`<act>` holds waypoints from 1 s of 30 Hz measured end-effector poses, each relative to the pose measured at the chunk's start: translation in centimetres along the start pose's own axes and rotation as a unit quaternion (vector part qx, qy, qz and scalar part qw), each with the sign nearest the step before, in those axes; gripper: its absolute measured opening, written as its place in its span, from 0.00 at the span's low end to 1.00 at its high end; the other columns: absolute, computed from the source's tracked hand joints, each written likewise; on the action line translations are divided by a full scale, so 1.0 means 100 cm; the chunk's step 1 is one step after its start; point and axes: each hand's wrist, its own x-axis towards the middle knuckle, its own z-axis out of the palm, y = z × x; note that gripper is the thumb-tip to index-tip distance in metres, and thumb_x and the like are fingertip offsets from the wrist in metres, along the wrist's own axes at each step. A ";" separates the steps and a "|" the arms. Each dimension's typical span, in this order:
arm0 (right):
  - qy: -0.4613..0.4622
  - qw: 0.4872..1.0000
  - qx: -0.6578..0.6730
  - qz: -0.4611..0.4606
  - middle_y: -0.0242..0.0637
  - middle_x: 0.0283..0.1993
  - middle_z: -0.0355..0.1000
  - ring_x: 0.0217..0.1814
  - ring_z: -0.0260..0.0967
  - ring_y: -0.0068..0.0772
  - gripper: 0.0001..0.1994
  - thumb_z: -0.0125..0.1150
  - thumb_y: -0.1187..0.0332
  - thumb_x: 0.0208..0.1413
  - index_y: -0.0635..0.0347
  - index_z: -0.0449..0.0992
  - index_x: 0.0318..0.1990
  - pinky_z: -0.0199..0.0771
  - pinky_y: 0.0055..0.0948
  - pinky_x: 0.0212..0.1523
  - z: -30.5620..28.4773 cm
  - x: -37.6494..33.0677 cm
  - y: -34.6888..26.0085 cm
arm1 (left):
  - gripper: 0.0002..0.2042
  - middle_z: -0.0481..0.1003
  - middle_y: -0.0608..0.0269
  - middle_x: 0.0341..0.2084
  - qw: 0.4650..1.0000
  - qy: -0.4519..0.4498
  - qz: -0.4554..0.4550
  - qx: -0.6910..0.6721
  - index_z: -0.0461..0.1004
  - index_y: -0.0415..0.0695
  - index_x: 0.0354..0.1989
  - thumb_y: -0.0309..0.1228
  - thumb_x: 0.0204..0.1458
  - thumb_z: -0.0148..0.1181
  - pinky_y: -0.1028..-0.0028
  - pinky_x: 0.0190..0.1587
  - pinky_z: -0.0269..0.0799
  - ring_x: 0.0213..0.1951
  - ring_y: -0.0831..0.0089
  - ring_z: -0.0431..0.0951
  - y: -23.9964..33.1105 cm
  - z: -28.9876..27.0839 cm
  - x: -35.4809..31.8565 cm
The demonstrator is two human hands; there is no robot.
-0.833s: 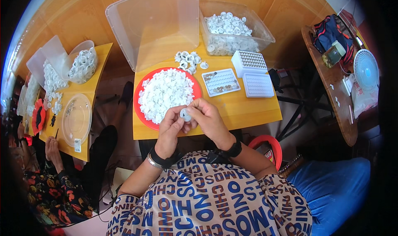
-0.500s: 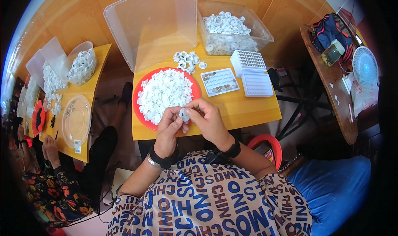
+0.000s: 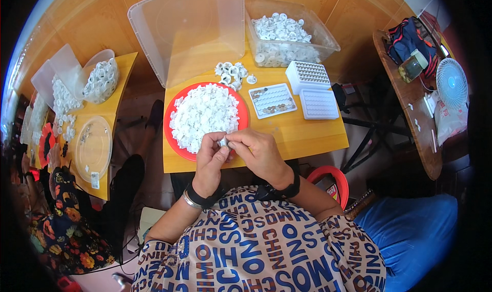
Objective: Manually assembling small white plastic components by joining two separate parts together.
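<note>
My left hand [image 3: 210, 158] and my right hand [image 3: 259, 153] meet at the near edge of a small yellow table [image 3: 307, 133]. Together they pinch one small white plastic part [image 3: 223, 142] between their fingertips. Just beyond them sits a red round plate [image 3: 242, 115] heaped with several small white parts. A little group of white ring-shaped parts [image 3: 231, 72] lies behind the plate. To the right, a white tray [image 3: 272, 101] holds small metal pieces.
Two white gridded trays [image 3: 312, 87] lie at the table's right. Behind stand a clear bin of white rings [image 3: 287, 33] and an empty clear bin [image 3: 189, 30]. A person in a flowered garment [image 3: 66, 225] sits at a left table with a round clear tray [image 3: 93, 147]. A red bucket [image 3: 333, 182] is below.
My hands have stayed at the plate's near edge, fingers shifting slightly around the small white part. Nothing else has moved.
</note>
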 end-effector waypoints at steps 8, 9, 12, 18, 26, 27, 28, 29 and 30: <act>-0.005 1.000 -0.015 0.007 0.44 0.34 0.76 0.35 0.76 0.39 0.05 0.59 0.79 0.52 0.67 0.76 0.37 0.74 0.28 0.35 -0.001 -0.007 0.001 | 0.12 0.71 0.67 0.34 0.997 -0.019 0.000 0.070 0.65 0.40 0.51 0.29 0.61 0.49 0.80 0.38 0.65 0.34 0.81 0.68 -0.004 -0.002 -0.006; -0.004 1.000 -0.008 0.016 0.44 0.34 0.76 0.35 0.76 0.39 0.05 0.58 0.80 0.52 0.67 0.76 0.37 0.74 0.27 0.35 -0.002 -0.008 0.000 | 0.12 0.71 0.68 0.33 0.997 -0.023 0.000 0.075 0.65 0.41 0.52 0.28 0.61 0.49 0.81 0.38 0.65 0.34 0.82 0.68 -0.004 -0.001 -0.007; -0.009 1.000 -0.016 0.024 0.44 0.34 0.76 0.35 0.76 0.38 0.05 0.58 0.81 0.51 0.67 0.76 0.37 0.73 0.27 0.35 -0.003 -0.010 -0.002 | 0.12 0.71 0.68 0.32 0.996 -0.024 0.004 0.089 0.65 0.40 0.51 0.28 0.61 0.50 0.81 0.37 0.65 0.33 0.82 0.68 -0.003 0.000 -0.008; 0.001 1.000 -0.002 0.019 0.46 0.33 0.75 0.34 0.75 0.45 0.05 0.57 0.77 0.53 0.67 0.75 0.36 0.73 0.33 0.33 -0.002 -0.008 0.001 | 0.12 0.71 0.68 0.32 0.995 -0.015 0.006 0.102 0.66 0.40 0.51 0.29 0.61 0.51 0.81 0.36 0.66 0.32 0.82 0.68 -0.003 0.001 -0.006; -0.004 0.999 0.006 0.035 0.44 0.37 0.76 0.38 0.76 0.40 0.06 0.58 0.79 0.52 0.65 0.76 0.38 0.74 0.29 0.38 0.001 -0.007 -0.001 | 0.10 0.71 0.66 0.32 1.000 0.007 -0.021 -0.008 0.65 0.40 0.48 0.28 0.60 0.50 0.80 0.38 0.67 0.33 0.81 0.69 0.000 0.001 -0.002; -0.004 1.000 0.002 0.020 0.45 0.37 0.76 0.38 0.76 0.41 0.07 0.59 0.79 0.51 0.65 0.75 0.38 0.75 0.30 0.39 0.002 -0.007 -0.002 | 0.10 0.71 0.65 0.32 0.999 0.016 -0.019 -0.025 0.65 0.40 0.48 0.29 0.60 0.50 0.80 0.38 0.67 0.34 0.81 0.70 -0.001 0.000 -0.001; -0.002 1.000 -0.002 0.014 0.45 0.37 0.76 0.38 0.76 0.41 0.07 0.59 0.79 0.51 0.65 0.75 0.38 0.75 0.30 0.39 0.001 -0.006 -0.003 | 0.10 0.71 0.65 0.32 1.000 0.012 -0.013 -0.026 0.65 0.40 0.48 0.29 0.60 0.50 0.80 0.38 0.67 0.34 0.81 0.70 -0.001 -0.002 -0.002; -0.017 1.000 0.003 0.015 0.45 0.38 0.76 0.39 0.76 0.42 0.07 0.60 0.78 0.51 0.64 0.75 0.39 0.75 0.30 0.39 0.001 -0.006 -0.005 | 0.10 0.71 0.65 0.32 0.999 0.017 -0.021 -0.031 0.65 0.40 0.47 0.29 0.60 0.50 0.79 0.38 0.68 0.34 0.80 0.70 -0.002 -0.005 -0.005; -0.030 0.999 0.007 0.018 0.45 0.39 0.76 0.39 0.76 0.43 0.08 0.61 0.77 0.51 0.64 0.75 0.40 0.75 0.31 0.40 0.000 -0.006 -0.006 | 0.10 0.71 0.65 0.32 0.999 0.019 -0.030 -0.035 0.64 0.39 0.47 0.29 0.60 0.50 0.79 0.38 0.68 0.34 0.80 0.70 -0.003 -0.006 -0.005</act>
